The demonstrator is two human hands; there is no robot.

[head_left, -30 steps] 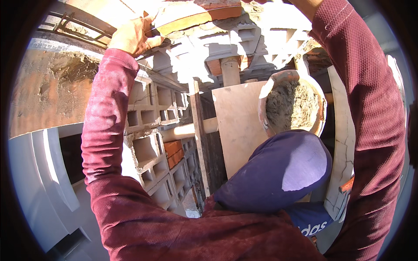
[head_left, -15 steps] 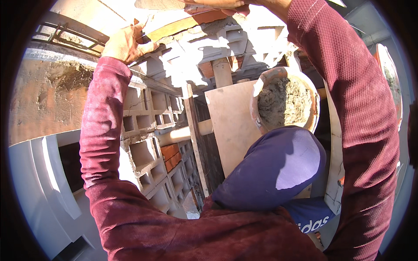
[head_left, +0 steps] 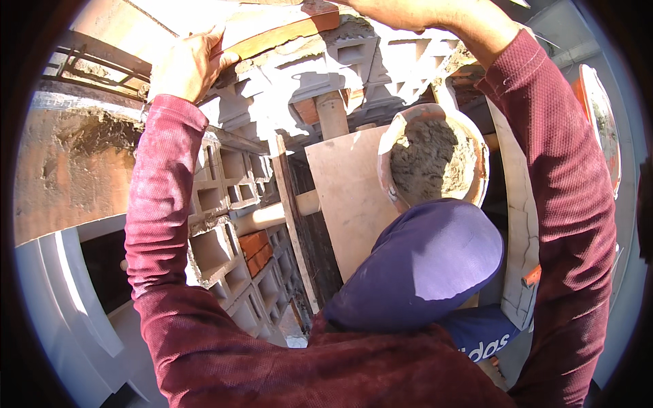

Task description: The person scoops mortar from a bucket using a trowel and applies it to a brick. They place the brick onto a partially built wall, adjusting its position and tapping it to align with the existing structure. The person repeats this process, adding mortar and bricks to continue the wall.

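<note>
My left hand grips the left end of an orange clay brick, its thumb against the near face. The brick lies along the top of a block wall, on grey mortar that shows beneath its lower edge. My right hand reaches across from the right near the brick's other end. The top edge of the picture cuts off its fingers, so its hold cannot be made out. Below it, a round mortar-stained bucket holds wet grey mortar.
The bucket stands on a plywood board beside my bent knee. A narrow plank runs alongside. Hollow blocks and small orange bricks form the wall at left. Steel bars lie at the upper left, above a mortar-smeared beam.
The view has shifted a little, moving the bucket and board slightly left in the picture. My right hand has moved right along the brick. The left hand stays at the brick's left end.
</note>
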